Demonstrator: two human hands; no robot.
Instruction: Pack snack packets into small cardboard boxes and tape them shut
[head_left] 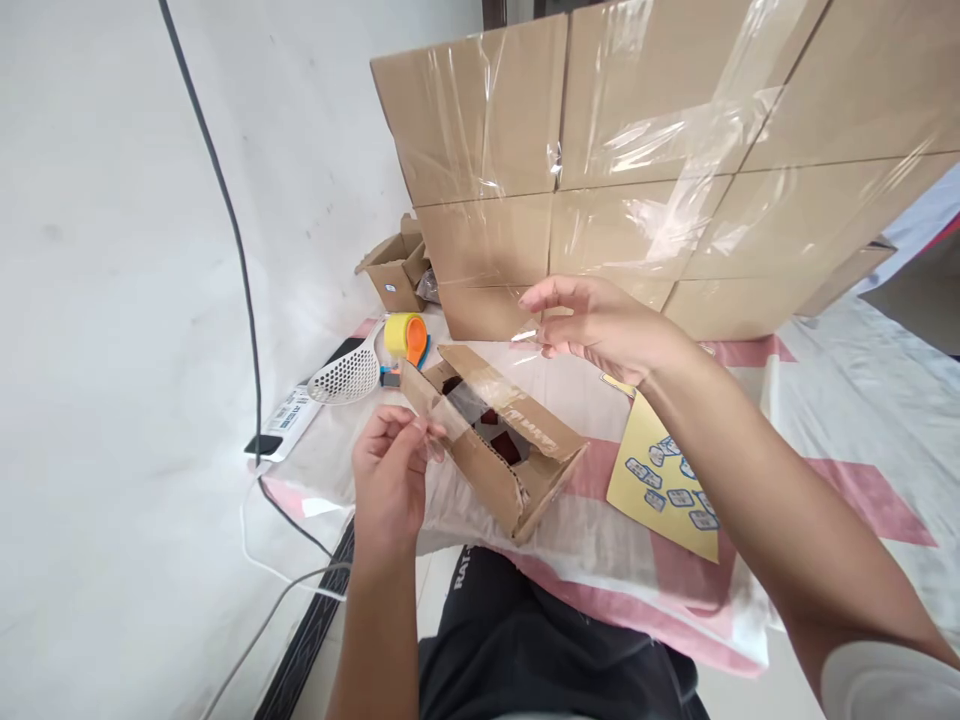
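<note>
A strip of clear tape [454,412] stretches between my hands above an open cardboard box [480,465]. My left hand [394,465] pinches one end of it by the box's left side. Farther back and higher, my right hand [589,325] has bent fingers on the other end, where a shiny edge catches light near the fingertips. The long, narrow box lies at an angle with its flaps apart. Dark pieces [510,447] show inside it; I cannot make out what they are.
Large taped cardboard [487,140] stands at the back. Left of the box lie a white perforated strainer spoon [349,378], a yellow tape roll [397,333] and a white power strip [289,422]. A yellow sheet with stickers [660,490] lies right. A cable [225,190] runs down the wall.
</note>
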